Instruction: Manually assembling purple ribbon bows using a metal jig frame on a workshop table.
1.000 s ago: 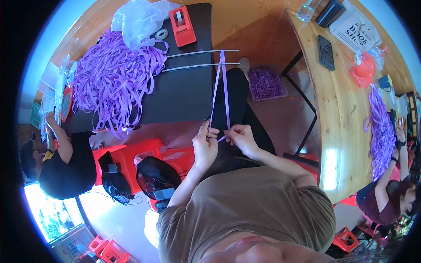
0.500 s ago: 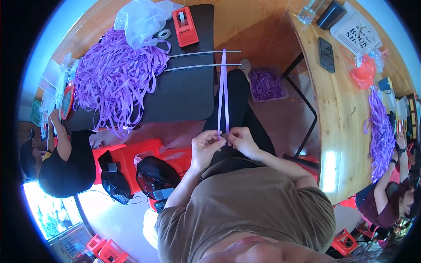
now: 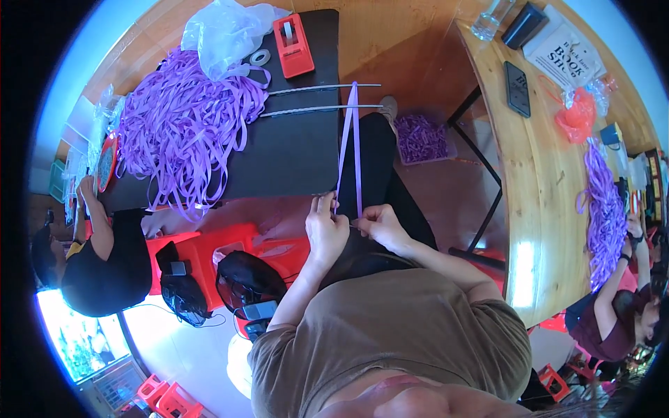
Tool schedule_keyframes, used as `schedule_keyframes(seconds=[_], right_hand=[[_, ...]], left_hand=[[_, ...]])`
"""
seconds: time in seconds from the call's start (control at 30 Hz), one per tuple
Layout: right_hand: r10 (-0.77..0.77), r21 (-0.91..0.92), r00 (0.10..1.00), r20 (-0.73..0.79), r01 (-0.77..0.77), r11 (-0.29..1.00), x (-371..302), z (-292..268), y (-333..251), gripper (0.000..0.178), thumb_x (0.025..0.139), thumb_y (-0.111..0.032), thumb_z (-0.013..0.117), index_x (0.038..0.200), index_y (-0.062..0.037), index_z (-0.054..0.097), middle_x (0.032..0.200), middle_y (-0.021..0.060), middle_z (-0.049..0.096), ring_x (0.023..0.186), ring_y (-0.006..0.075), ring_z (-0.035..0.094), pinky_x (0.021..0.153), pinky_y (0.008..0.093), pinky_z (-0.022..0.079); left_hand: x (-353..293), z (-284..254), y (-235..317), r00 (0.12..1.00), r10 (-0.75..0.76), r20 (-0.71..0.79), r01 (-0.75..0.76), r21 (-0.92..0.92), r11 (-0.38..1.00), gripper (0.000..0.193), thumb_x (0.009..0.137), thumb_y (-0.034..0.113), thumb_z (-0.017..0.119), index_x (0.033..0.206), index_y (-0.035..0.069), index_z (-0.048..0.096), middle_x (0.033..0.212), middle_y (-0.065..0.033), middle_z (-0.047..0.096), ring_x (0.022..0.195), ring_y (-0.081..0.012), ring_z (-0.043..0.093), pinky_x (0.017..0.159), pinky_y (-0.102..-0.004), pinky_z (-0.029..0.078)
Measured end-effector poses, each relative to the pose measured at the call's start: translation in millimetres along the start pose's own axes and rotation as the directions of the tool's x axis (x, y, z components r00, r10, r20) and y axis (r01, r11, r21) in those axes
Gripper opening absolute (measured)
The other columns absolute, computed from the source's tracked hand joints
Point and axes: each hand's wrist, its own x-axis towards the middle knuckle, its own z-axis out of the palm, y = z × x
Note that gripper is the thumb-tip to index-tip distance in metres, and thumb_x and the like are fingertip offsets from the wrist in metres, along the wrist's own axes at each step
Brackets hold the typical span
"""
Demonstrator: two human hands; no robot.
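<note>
A purple ribbon (image 3: 359, 160) hangs in a long narrow loop from the far one of two thin metal rods (image 3: 320, 109) that stick out past the dark table's right edge. Its two strands spread apart toward me. My left hand (image 3: 327, 228) is closed on the left strand, fingers bent upward. Pinched between the fingertips of my right hand (image 3: 384, 228) is the lower end of the right strand. Both hands are above my lap, a small gap between them. The ribbon ends are mostly hidden by my fingers.
A big heap of purple ribbon (image 3: 185, 132) covers the dark table (image 3: 293, 157) beside a red tape dispenser (image 3: 293, 46) and a tape roll (image 3: 260, 57). On the floor stands a bin of purple pieces (image 3: 424, 139). A wooden table (image 3: 540, 209) is at right. People sit at both sides.
My left hand has moved a little up and left, away from the right hand, taking its strand along. The loop's strands are wider apart. My right hand has hardly moved.
</note>
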Motion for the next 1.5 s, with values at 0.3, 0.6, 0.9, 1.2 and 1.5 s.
schedule_keyframes(seconds=[0.3, 0.6, 0.9, 1.2, 1.5], right_hand=[[0.047, 0.074, 0.995, 0.091, -0.054, 0.996, -1, -12, 1, 0.016, 0.081, -0.009, 0.064, 0.066, -0.0028, 0.063, 0.06, 0.0018, 0.06, 0.051, 0.0056, 0.05, 0.047, 0.0193, 0.036], [0.095, 0.112, 0.982, 0.16, -0.114, 0.987, -2, -22, -1, 0.011, 0.078, -0.01, 0.064, 0.069, -0.0036, 0.065, 0.06, 0.0016, 0.06, 0.051, 0.0051, 0.051, 0.048, 0.0182, 0.037], [0.161, 0.083, 0.978, 0.133, -0.173, 0.981, -7, -43, -7, 0.005, 0.073, -0.009, 0.068, 0.072, -0.0036, 0.067, 0.063, 0.002, 0.062, 0.052, 0.0055, 0.052, 0.048, 0.018, 0.038], [0.004, -0.139, 0.967, -0.254, -0.041, 0.989, 0, -116, -1, 0.007, 0.066, -0.003, 0.07, 0.064, -0.0009, 0.063, 0.057, 0.0032, 0.059, 0.055, 0.01, 0.053, 0.05, 0.026, 0.04], [-0.393, -0.691, 0.671, -0.628, -0.249, 0.679, -7, -200, 61, 0.007, 0.066, 0.001, 0.059, 0.07, 0.0028, 0.064, 0.063, 0.0191, 0.06, 0.059, 0.0244, 0.061, 0.057, 0.036, 0.047]], left_hand=[[-1, -8, -4, 0.864, -0.156, 0.479, 0.47, -0.656, 0.591, 0.035, 0.074, -0.009, 0.057, 0.109, -0.004, 0.061, 0.089, -0.0075, 0.063, 0.07, -0.0115, 0.061, 0.056, -0.0211, 0.043], [5, -3, -11, 0.788, -0.168, 0.592, 0.607, -0.702, 0.373, 0.023, 0.083, 0.0, 0.064, 0.106, -0.004, 0.062, 0.085, -0.0096, 0.066, 0.07, -0.0169, 0.066, 0.053, -0.0199, 0.046], [15, 15, 0, 0.746, -0.179, 0.641, 0.666, -0.71, 0.231, 0.013, 0.084, 0.004, 0.065, 0.096, -0.002, 0.067, 0.08, -0.0097, 0.068, 0.067, -0.0166, 0.066, 0.052, -0.0212, 0.047], [65, 71, 47, 0.894, -0.034, 0.448, 0.447, -0.882, 0.146, 0.011, 0.089, 0.007, 0.06, 0.096, 0.0, 0.066, 0.086, -0.0081, 0.066, 0.078, -0.0156, 0.062, 0.069, -0.0242, 0.045], [128, 87, 83, 0.896, 0.102, 0.433, 0.436, -0.9, -0.015, 0.012, 0.09, 0.008, 0.059, 0.094, 0.0, 0.067, 0.087, -0.0092, 0.066, 0.078, -0.0185, 0.062, 0.07, -0.027, 0.047]])
